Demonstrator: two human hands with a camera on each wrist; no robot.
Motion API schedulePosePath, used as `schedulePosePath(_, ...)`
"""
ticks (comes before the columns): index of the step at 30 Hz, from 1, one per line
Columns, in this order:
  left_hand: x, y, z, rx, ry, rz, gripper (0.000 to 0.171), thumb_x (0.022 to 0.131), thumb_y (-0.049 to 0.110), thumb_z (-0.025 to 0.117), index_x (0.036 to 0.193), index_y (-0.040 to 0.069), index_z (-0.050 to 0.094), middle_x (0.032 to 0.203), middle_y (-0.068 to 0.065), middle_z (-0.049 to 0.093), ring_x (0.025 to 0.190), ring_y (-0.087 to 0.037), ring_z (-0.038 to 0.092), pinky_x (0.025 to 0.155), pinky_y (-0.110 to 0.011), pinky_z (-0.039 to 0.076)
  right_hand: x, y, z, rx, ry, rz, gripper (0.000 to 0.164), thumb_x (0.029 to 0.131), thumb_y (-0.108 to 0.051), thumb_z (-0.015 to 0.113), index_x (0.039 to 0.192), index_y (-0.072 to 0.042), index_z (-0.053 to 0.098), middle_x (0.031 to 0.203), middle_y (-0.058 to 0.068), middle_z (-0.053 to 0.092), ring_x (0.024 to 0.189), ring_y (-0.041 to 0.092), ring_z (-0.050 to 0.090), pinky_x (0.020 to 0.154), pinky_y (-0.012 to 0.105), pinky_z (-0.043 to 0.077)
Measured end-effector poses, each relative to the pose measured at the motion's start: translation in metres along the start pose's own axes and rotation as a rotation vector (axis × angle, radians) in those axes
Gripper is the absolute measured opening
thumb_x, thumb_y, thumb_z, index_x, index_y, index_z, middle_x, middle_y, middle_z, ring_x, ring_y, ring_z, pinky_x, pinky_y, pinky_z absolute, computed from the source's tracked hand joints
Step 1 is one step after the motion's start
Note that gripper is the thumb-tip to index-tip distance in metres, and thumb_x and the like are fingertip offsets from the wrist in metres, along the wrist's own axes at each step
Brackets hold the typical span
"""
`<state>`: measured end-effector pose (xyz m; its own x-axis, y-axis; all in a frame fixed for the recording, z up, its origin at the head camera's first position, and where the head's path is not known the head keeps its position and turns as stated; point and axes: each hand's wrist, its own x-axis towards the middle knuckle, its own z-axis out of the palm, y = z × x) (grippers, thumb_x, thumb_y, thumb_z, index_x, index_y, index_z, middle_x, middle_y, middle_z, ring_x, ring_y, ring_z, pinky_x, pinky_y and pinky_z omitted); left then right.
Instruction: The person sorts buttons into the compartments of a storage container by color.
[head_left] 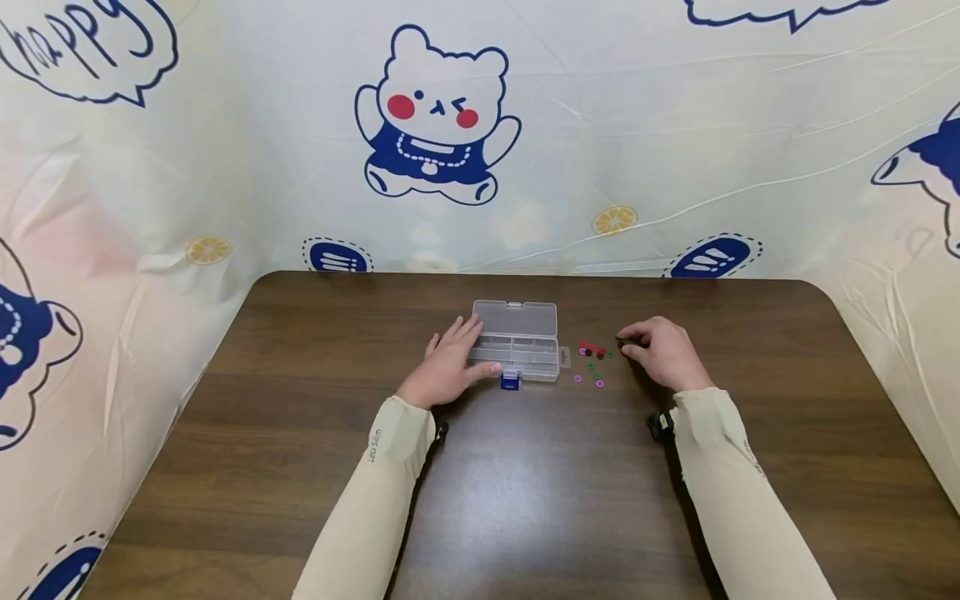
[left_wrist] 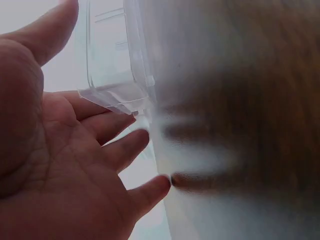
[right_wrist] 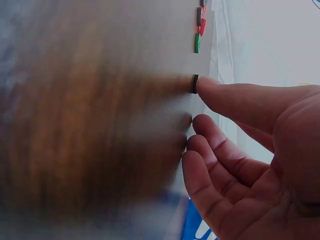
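Note:
A clear plastic compartment box (head_left: pixel 536 358) stands with its lid (head_left: pixel 516 318) raised at the back and a blue latch (head_left: pixel 510 382) at the front. My left hand (head_left: pixel 448 362) rests along its left side, fingers stretched out and thumb over the front edge. In the left wrist view, fingertips touch the box wall (left_wrist: pixel 107 60). To the right of the box, my right hand (head_left: pixel 660 350) pinches a small flat black piece (right_wrist: pixel 195 84) at the table surface between thumb and index finger. Its other fingers curl with their tips at the table; the index fingertip is mostly hidden behind the thumb.
Small colored pieces lie scattered between box and right hand: red ones (head_left: pixel 592 346), black ones (head_left: pixel 601 356), green ones (head_left: pixel 591 367) and purple rings (head_left: pixel 599 383). The brown wooden table (head_left: pixel 525 483) meets a printed cloth (head_left: pixel 570 167) at its back and sides.

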<state>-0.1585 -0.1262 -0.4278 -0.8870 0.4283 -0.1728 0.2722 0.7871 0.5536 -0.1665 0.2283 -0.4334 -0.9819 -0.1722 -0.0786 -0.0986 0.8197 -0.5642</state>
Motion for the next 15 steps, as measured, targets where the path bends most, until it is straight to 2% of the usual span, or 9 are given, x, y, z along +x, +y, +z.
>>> schedulePosePath(8, 0.0004, 0.003, -0.0011, -0.026, 0.004, -0.02, 0.083, 0.098, 0.046, 0.062, 0.158, 0.0, 0.026, 0.166, -0.012, 0.018, 0.152, -0.027, 0.02, 0.122, -0.058, 0.012, 0.0024, -0.0026, -0.0006, -0.012, -0.009, 0.002, 0.021, 0.097, -0.007, 0.066, 0.114, -0.002, 0.075, 0.112, 0.022, 0.063, 0.098, 0.034, 0.059, 0.088, 0.052, 0.05)
schedulePosePath(15, 0.0003, 0.0068, -0.0027, -0.033, 0.049, -0.037, 0.083, 0.093, 0.044, 0.071, 0.154, 0.0, 0.036, 0.164, -0.013, 0.028, 0.149, -0.03, 0.028, 0.122, -0.052, 0.019, 0.0037, -0.004, -0.0001, -0.019, -0.017, 0.027, 0.018, 0.097, -0.008, 0.065, 0.11, -0.002, 0.076, 0.113, 0.022, 0.064, 0.1, 0.035, 0.058, 0.09, 0.053, 0.048)
